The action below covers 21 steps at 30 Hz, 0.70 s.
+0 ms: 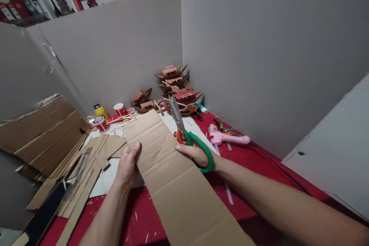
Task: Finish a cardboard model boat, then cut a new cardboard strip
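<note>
A long strip of brown cardboard with crosswise creases slants through the middle of the view, running off the bottom edge. My left hand grips its left edge, thumb on top and the other fingers mostly hidden beneath. At the right edge is my right hand, its thumb resting on the cardboard while it also holds a pair of scissors. The scissors have green handles with an orange part, and their metal blades point up and away from me, beside the cardboard rather than around it.
Cut cardboard pieces and a large folded cardboard sheet lie left. Paper cups, a yellow bottle and several model boats stand at the back. A pink glue gun with its cable lies right on the red tablecloth.
</note>
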{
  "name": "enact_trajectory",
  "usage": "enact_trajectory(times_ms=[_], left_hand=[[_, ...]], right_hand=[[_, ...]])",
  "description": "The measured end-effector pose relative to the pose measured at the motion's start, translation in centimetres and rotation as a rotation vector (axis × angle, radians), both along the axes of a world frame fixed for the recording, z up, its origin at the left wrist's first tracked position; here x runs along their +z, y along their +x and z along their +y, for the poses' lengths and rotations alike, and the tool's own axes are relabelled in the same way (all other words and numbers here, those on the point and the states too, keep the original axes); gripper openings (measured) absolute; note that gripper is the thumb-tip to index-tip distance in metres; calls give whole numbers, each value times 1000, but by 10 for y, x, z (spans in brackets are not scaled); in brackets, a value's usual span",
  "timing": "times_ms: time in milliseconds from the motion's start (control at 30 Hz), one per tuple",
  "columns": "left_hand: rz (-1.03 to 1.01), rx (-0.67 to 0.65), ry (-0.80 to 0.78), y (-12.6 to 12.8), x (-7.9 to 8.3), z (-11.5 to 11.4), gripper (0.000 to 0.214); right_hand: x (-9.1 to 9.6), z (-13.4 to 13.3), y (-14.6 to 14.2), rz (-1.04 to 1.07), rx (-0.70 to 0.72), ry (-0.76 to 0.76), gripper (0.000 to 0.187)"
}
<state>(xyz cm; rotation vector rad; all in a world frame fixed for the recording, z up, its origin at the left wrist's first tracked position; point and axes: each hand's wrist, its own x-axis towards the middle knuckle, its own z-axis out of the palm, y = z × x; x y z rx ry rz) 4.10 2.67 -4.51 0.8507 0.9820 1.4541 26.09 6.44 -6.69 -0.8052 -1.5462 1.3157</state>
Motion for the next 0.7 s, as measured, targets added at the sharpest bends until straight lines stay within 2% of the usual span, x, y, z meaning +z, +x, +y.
enact_trajectory(times_ms=[67,167,233,300,467,533,700], left_hand=[[16,-146,-12,2,-2,-4,20],[75,-401,-37,7,-4,-11,27],[102,-488,-43,8,-5,-13,30],[95,-444,-39,7,-5,-11,27],[55,-89,-42,-7,-3,3,33],[68,6,-49,-13,-3,7,37],[49,-5,-52,-14,-7,9,28]], right_hand=[[1,4,0,88,-49,-17,29],[4,9,1,225,-97,-40,30],[6,10,1,277,-137,-57,33],[9,10,3,297,-198,-74,35],[21,4,8,255,-417,-54,30],[26,2,10,203,-461,-17,26],[34,-2,8,157,-468,1,21]])
